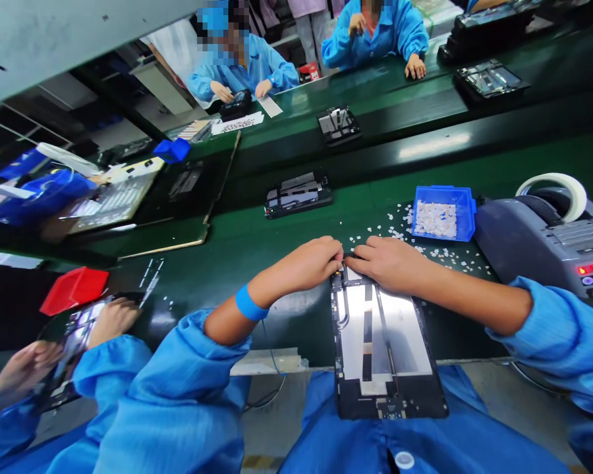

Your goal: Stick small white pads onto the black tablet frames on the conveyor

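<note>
An opened tablet (408, 336), its silver battery and black frame exposed, lies partly on the bench and juts over its front edge above my lap. At its far left corner, my left hand (322, 259) is closed in a pinch; whatever sits between its fingertips is too small to make out. Close beside it, my right hand (390, 262) bends over the tablet's top edge, thumb and fingers drawn together, their tips partly hidden. A blue wristband (251, 301) circles my left wrist.
Small white pieces (400, 227) are scattered around a blue bin (467, 214) beyond my right hand. A tape dispenser (518, 230) stands at right. Other opened tablets (299, 193) lie farther back. At left, a co-worker's hands (113, 320) work near a red bin (74, 289).
</note>
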`<state>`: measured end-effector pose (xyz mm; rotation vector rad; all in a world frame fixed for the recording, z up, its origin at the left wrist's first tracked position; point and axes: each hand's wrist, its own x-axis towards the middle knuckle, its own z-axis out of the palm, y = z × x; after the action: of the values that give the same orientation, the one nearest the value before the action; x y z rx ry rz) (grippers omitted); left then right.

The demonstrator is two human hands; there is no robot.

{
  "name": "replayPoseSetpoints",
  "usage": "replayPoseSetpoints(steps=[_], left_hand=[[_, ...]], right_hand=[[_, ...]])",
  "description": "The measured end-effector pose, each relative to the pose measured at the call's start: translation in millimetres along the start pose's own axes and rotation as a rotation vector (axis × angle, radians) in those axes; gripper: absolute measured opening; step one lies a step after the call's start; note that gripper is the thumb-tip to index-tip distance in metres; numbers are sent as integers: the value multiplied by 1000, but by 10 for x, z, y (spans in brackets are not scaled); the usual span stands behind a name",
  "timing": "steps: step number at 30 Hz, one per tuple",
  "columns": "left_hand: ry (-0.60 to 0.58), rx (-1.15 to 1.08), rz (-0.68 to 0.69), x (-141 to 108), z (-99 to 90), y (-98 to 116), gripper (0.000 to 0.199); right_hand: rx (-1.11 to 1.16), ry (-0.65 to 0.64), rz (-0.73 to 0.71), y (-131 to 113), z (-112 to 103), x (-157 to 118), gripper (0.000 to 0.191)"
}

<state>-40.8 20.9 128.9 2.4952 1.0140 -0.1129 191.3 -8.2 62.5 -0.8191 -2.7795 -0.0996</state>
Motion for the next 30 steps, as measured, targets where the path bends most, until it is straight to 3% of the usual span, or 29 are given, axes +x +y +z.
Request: replayPoseSetpoints(steps=[30], left_hand=[[-63,8,3,63,-4,-4,15]], right_hand=[[0,-14,-1,-2,-23,-7,30]])
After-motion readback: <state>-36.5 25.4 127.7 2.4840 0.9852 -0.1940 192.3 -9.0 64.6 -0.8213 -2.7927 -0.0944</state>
